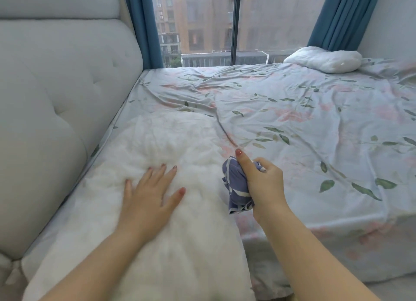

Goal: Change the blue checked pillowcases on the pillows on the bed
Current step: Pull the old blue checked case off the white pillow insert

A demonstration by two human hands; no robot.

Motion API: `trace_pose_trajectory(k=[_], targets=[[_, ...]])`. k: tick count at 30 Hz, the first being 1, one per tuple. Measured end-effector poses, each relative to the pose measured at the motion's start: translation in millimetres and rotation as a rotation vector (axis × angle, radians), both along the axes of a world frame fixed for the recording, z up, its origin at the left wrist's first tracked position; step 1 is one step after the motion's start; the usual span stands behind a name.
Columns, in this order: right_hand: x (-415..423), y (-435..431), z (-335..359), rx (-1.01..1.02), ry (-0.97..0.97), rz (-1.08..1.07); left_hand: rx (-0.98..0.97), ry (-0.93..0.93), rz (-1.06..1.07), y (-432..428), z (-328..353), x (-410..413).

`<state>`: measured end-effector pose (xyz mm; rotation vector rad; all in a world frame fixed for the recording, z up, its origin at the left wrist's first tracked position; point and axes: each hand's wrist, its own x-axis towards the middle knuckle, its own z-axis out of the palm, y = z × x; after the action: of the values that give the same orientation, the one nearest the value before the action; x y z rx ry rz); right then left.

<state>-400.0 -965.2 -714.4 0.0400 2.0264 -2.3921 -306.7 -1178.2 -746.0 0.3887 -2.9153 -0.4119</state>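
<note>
Pressing flat with fingers spread, the left hand (147, 196) rests on the bare white pillow (162, 147) at seven o'clock; the right hand (263, 183) clutches the bunched blue checked pillowcase (235, 184). A second uncovered white pillow (324, 59) lies at one o'clock. Stripping seems done; re-covering both remains.

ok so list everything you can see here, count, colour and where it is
sheet: 1, pale blue with pink flowers and green leaves, covering the bed
headboard: 1, light grey, padded, along the left
window: 1, dark centre bar, behind the bed, buildings outside
curtains: 2, blue, either side of the window
near pillow: 1, white, bare, on the sheet beside the headboard
far pillow: 1, white, far right corner by the window
pillowcase: 1, blue with white lines, bunched up at the near pillow's right edge
left hand: 1, flat on the near pillow
right hand: 1, gripping the pillowcase
</note>
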Motion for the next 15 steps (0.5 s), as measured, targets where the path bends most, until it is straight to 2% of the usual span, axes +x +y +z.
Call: trace_pose_trajectory(k=[3,7,10,15], targets=[[-5,-8,-13,0.09,0.009,0.029,-0.098,-0.074,0.045,-13,-27,-12],[-24,-12,-26,0.236,0.071,0.016,-0.072,-0.087,0.044,-13,-22,-24],[-47,1,-28,0.323,0.057,-0.094,-0.034,-0.111,0.048,-11,-17,-23],[-94,58,-24,0.817,0.265,-0.38,0.039,-0.095,0.063,-11,-10,-24]])
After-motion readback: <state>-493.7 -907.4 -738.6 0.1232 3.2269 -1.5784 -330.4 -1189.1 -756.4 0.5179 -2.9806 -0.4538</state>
